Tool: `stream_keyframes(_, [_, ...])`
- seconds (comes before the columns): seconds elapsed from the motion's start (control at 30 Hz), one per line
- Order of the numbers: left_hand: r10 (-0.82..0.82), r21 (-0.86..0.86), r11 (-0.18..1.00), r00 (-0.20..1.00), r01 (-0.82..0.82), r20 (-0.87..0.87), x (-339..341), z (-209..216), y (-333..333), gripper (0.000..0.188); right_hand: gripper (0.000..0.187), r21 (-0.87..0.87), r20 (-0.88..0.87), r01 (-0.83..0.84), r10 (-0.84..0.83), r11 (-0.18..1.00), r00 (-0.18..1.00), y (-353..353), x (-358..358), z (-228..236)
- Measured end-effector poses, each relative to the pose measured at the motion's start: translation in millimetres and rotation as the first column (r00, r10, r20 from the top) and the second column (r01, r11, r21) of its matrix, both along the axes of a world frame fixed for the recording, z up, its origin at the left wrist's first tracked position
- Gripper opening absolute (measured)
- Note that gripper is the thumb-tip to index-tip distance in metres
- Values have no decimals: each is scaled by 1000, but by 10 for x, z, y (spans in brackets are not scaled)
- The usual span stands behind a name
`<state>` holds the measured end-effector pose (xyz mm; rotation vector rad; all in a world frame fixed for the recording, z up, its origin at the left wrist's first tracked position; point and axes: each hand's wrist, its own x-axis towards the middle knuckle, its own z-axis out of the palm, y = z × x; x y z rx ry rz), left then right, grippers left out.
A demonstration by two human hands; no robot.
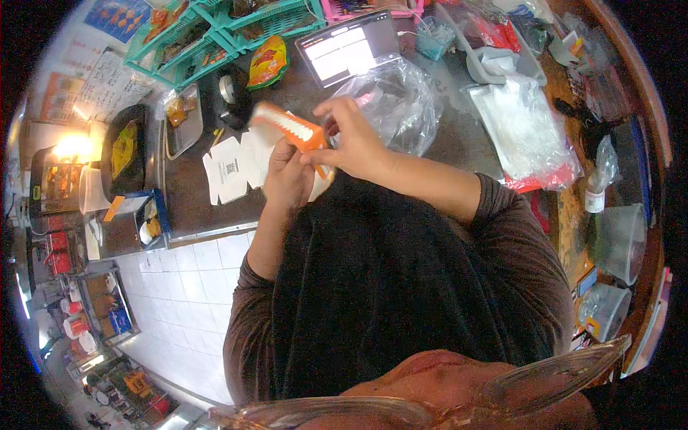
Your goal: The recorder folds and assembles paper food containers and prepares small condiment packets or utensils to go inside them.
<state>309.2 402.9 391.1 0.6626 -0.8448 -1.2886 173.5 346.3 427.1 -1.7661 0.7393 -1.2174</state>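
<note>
In front of my chest I hold an orange-and-white paperboard carton (294, 127), partly folded, with a white toothed pattern along its orange side. Its far end is smeared by motion. My left hand (282, 172) grips it from below, thumb up against the orange edge. My right hand (356, 143) is at its right end, with the thumb pressed on the board and the other fingers bent behind it. Flat white die-cut cartons (233, 168) lie on the dark table (197, 211), just left of my left hand.
A crumpled clear plastic bag (401, 107) lies beyond my right hand, before a lit tablet (349, 49). Teal baskets (215, 43) and a yellow-green packet (268, 63) are at the back left. White plastic packets (527, 125) lie at right; a metal tray (185, 129) stands left.
</note>
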Motion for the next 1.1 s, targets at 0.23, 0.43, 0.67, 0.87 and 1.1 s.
stream_keyframes(0.23, [82, 101, 980, 809, -173, 583, 78, 71, -25, 23, 37, 206, -155, -210, 244, 956, 957, -144, -35, -413])
stream_keyframes(0.43, [437, -185, 878, 585, -441, 683, 393, 253, -32, 51, 24, 431, 28, -223, 234, 874, 972, -259, -80, -254])
stream_keyframes(0.67, [278, -51, 960, 913, -275, 298, 639, 43, -128, 34, 24, -23, -208, -242, 232, 970, 950, -264, 242, -145])
stream_keyframes(0.87, [847, -103, 477, 425, -873, 318, 1538, 326, 260, 34, 29, 60, -236, -414, 416, 908, 878, -265, 556, -466])
stream_keyframes(1.1, [936, 1, 16, 16, -1000, 352, 2959, -67, 733, 46, 45, 410, -392, -904, 918, 120, -56, 180, 752, -701])
